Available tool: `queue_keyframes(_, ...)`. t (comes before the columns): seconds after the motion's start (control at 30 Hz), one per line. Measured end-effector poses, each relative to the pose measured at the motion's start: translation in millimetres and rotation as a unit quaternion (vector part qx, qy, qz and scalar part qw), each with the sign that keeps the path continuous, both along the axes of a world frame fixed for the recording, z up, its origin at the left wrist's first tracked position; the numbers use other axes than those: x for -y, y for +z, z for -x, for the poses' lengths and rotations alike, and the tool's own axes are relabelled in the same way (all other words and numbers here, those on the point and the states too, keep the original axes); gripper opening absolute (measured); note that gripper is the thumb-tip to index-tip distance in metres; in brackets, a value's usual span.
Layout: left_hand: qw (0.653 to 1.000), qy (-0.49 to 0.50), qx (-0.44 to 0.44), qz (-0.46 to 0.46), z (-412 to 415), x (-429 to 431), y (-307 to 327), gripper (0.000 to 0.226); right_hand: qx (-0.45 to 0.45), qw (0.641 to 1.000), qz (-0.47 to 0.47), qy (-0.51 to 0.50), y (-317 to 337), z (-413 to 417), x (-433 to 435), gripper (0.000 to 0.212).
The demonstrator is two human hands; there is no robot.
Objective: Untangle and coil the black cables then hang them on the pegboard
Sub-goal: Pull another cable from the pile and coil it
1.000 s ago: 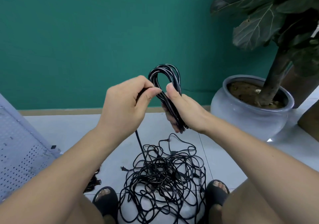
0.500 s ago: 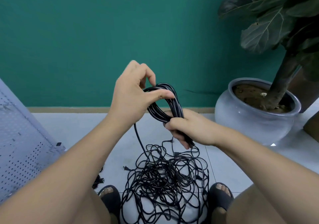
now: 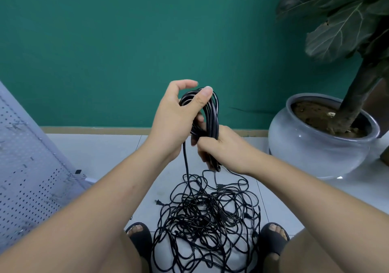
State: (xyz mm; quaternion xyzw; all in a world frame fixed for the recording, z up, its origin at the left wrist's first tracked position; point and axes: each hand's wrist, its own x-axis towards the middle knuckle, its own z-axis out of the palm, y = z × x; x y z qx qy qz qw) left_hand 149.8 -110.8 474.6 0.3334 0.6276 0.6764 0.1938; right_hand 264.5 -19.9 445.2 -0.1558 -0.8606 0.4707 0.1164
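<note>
From my end, the coil (image 3: 213, 113) now stands more upright than half a second ago, when it leaned over toward the left. My left hand (image 3: 173, 118) has dropped a little. Its thumb lies across the front of the top loop and its fingers curl behind, so it pinches the coil there. My right hand (image 3: 223, 149) has stayed wrapped tight round the coil's lower part, with the bottom ends poking out below the fist. The coil sits between the two hands, with its top loop just clear of the left thumb. One loose strand (image 3: 185, 161) drops from under the left palm to the tangle (image 3: 207, 220) on the floor between my feet. The pegboard (image 3: 25, 167) leans at far left, well apart from the hands.
</note>
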Motion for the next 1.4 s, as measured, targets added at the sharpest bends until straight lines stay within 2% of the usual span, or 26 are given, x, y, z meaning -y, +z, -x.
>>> queue_keyframes(0.1,0.999,0.001,0.044,-0.013,4.0,-4.3,0.9,0.042,0.000,1.000,-0.015,-0.017,-2.1,11.0,2.5,0.010)
queue_keyframes(0.13,0.998,0.004,0.056,-0.017,4.9,-5.8,1.5,0.043,0.005,1.000,-0.013,-0.014,-2.9,14.5,3.1,0.007)
queue_keyframes(0.37,0.990,0.005,0.127,-0.064,10.5,-12.3,3.0,0.050,-0.014,0.993,0.112,0.026,-3.1,22.3,6.4,0.021)
queue_keyframes(0.47,0.992,0.010,0.112,-0.057,12.9,-12.6,3.6,0.055,-0.022,0.988,0.144,0.056,-5.9,23.9,9.2,0.022)
queue_keyframes(0.57,0.994,-0.006,0.097,-0.045,14.0,-12.6,5.1,0.055,-0.049,0.980,0.190,0.039,-8.9,24.7,10.4,0.018)
queue_keyframes(0.7,0.994,-0.028,0.085,-0.057,13.9,-13.8,7.4,0.054,-0.056,0.986,0.157,0.002,-11.9,22.6,5.5,0.034)
queue_keyframes(0.83,0.993,-0.045,0.081,-0.074,8.1,-14.2,8.7,0.047,-0.078,0.985,0.150,-0.021,-6.8,14.7,-1.9,0.026)
queue_keyframes(0.9,0.989,-0.066,0.105,-0.074,6.5,-14.6,3.4,0.056,-0.102,0.984,0.142,-0.038,0.2,9.1,-7.5,0.020)
queue_keyframes(0.97,0.991,-0.095,0.087,-0.040,5.2,-16.3,-7.6,0.064,-0.142,0.978,0.141,-0.058,10.0,2.7,-14.2,0.017)
queue_keyframes(1.0,0.991,-0.112,0.065,-0.014,3.4,-17.6,-15.2,0.060,-0.165,0.974,0.141,-0.066,15.2,-0.5,-17.9,0.014)
queue_keyframes(1.1,0.981,-0.168,-0.018,0.096,-9.6,-19.6,-36.1,0.025,-0.216,0.957,0.169,-0.088,28.0,-10.6,-27.5,0.006)
queue_keyframes(1.2,0.954,-0.216,-0.054,0.199,-24.4,-18.0,-54.8,0.021,-0.248,0.940,0.211,-0.098,32.8,-18.1,-36.3,0.007)
queue_keyframes(1.4,0.938,-0.242,-0.075,0.238,-53.9,-9.5,-92.1,0.020,-0.300,0.919,0.209,-0.149,39.1,-21.9,-40.3,0.028)
